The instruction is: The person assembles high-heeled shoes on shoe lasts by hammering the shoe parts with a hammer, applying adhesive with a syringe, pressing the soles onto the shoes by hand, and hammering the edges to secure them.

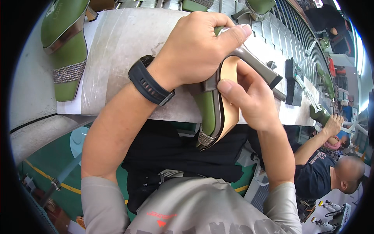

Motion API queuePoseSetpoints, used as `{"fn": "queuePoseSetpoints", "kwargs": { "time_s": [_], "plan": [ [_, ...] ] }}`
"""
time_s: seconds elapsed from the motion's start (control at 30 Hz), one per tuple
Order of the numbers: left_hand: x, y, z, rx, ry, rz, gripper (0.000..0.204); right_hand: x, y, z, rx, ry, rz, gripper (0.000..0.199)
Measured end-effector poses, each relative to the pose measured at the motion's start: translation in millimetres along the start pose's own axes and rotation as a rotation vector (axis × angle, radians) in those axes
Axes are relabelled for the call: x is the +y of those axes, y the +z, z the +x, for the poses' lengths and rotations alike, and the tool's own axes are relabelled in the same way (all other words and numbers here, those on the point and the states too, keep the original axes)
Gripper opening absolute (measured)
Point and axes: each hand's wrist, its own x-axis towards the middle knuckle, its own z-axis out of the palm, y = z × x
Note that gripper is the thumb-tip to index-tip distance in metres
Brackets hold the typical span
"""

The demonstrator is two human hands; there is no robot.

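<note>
Nearest, the person's grey shirt (187,206) fills the bottom of the view, with dark cloth (175,156) just beyond it, over the green floor. Past that comes the green sandal (209,111) in hand, tipped on its side, its glittery toe band (205,139) reaching over the near edge of the tabletop (124,50) and its tan sole (230,117) turned to the right. The right hand (253,95) is clamped on it, thumb pressed to the tan sole near the arch, the other fingers tucked behind, beside the heel. The left hand (202,48) (a black watch (150,84) sits on that wrist) is closed around the back part of the sandal, its thumb lying toward the metallic heel (259,68), which slants right to a dark tip. To the left, a second sandal (70,64), green with a similar band, lies on the tabletop. A black block (294,84) stands right of the heel. Farther right, a co-worker in a dark shirt (313,175) has a hand (333,124) at another green shoe (319,114). On the far side, more green sandals (197,5) rest upon metal slats (171,16).
</note>
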Motion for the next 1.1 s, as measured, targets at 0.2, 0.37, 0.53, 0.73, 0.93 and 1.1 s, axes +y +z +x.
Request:
{"fn": "queuePoseSetpoints", "kwargs": {
  "time_s": [0.2, 0.37, 0.53, 0.73, 0.93, 1.1],
  "plan": [
    [1.6, -3.8, -1.7, -0.017, -0.020, 0.020, 0.037, -15.7, 3.8, 13.8, 0.099, -0.094, -0.222, 0.039],
    [1.8, -23.7, -8.1, -0.021, -0.015, -0.041, 0.043, -25.6, 7.5, 23.7, 0.071, -0.166, -0.138, 0.038],
    [7.2, -39.2, -97.1, 0.399, 0.147, 0.082, 0.070, -36.5, -10.3, -7.8, 0.025, -0.387, -0.863, 0.060],
    [10.3, -19.8, -171.2, 0.181, 0.373, 0.750, 0.080, -6.9, -14.6, -29.0, 0.121, -0.683, -1.209, 0.066],
    [14.0, -20.9, -158.0, 0.139, 0.231, 0.479, 0.067, 20.1, 2.1, -22.4, 0.112, -0.903, -0.921, 0.045],
    [37.9, -20.3, -143.8, 0.005, 0.028, 0.462, 0.039, 27.4, -5.3, -22.3, 0.040, -0.888, -0.824, 0.033]
  ]
}}
